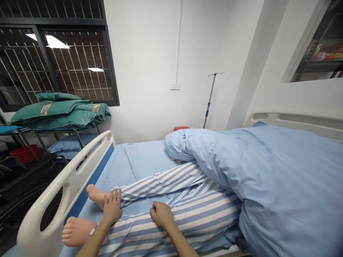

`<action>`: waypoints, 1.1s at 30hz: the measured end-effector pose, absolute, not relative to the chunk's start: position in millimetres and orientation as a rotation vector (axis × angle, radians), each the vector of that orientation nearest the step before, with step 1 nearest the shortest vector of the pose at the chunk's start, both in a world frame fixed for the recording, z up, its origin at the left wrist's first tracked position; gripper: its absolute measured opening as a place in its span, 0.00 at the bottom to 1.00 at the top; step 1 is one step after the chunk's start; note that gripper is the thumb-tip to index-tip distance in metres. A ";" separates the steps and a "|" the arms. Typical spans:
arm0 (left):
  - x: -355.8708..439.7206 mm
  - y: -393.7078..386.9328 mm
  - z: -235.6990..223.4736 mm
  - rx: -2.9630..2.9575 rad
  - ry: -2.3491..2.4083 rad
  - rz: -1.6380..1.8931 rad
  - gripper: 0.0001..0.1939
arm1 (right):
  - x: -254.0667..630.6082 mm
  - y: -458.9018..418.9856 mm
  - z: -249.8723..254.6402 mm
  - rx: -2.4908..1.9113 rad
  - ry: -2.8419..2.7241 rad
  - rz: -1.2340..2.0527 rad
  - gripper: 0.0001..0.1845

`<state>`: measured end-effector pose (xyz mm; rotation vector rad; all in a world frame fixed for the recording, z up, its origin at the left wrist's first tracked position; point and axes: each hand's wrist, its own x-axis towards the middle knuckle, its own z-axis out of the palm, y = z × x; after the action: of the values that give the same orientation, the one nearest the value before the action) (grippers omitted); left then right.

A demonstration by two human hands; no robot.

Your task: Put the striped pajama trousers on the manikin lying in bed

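A manikin with smooth plastic feet lies on the bed in blue-and-white striped pajama trousers [203, 214]. My left hand [112, 208] rests at the cuff of the far leg, by the far foot [97, 194], its fingers stretched out over the ankle. Over the inner side of the near leg, around the shin or knee, my right hand [162, 214] lies with fingers curled against the striped cloth; its fingertips are partly hidden. The near foot [76, 231] points toward the footboard. A thick light-blue quilt [281, 171] is folded back over the manikin's upper body, hiding it.
The white footboard [50, 194] rises at left, and the headboard [300, 121] stands at right. A drip stand [210, 101] is behind the bed. Green folded bedding [61, 112] lies on a rack under the barred window, near a red basin [24, 153].
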<state>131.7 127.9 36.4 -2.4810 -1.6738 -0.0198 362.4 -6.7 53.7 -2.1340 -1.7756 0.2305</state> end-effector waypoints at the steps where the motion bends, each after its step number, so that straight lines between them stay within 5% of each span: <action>1: 122.4 127.3 33.6 -2.436 -1.635 -0.044 0.41 | 362.5 -6.7 54.1 -2.133 -1.778 0.232 0.14; 9: 106.7 107.9 38.6 -2.295 -1.645 -0.230 0.37 | 360.9 -9.9 60.3 -2.140 -1.789 0.244 0.14; 18: 145.8 118.0 80.1 -2.618 -1.800 -1.065 0.13 | 361.5 -9.2 60.4 -2.134 -1.797 0.279 0.13; 24: 177.5 149.9 89.5 -2.632 -2.044 -1.506 0.16 | 361.3 -7.6 58.5 -2.101 -1.785 0.295 0.11; 33: 174.8 177.6 24.9 -2.435 -1.787 -1.135 0.13 | 362.2 19.2 66.1 -1.967 -1.767 0.433 0.11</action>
<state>174.8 177.6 24.9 -2.4348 -1.7869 -1.1346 362.2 19.2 66.1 -1.9666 -1.7672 0.4333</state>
